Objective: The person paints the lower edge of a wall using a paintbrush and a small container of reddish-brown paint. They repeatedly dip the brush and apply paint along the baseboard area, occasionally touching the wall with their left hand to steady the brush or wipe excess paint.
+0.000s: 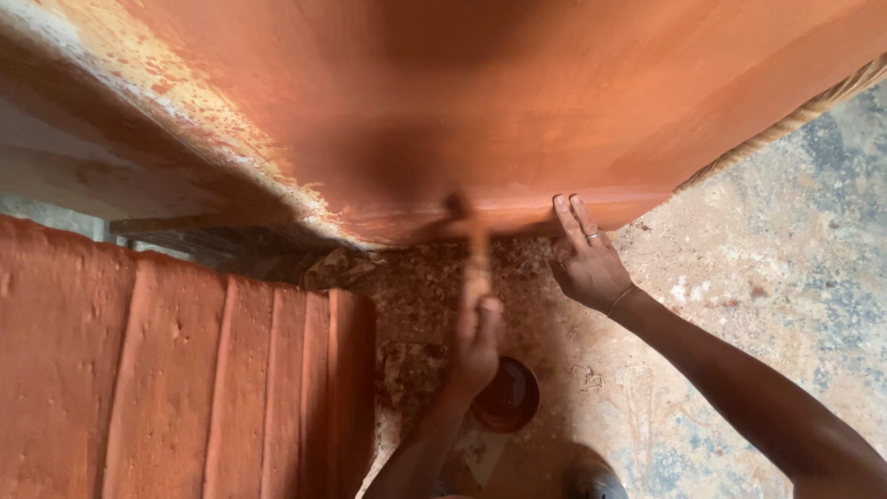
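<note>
Holding a thin paintbrush [478, 263], the left hand [477, 342] has its fingers wrapped tight around the handle. The brush is blurry, and its tip touches the bottom edge of a big reddish-brown wooden board [517, 111]. The right hand [584, 263] lies flat and open, fingers pressed on that same edge, just beside the brush. A small round tin of dark red paint [510, 395] sits on the dusty floor [758, 268] below. Reddish ridged panels [176, 370] stand at the left.

Left hand [476, 337] holding brush [476, 249], right hand [584, 259] on red-brown panel [517, 102]
</note>
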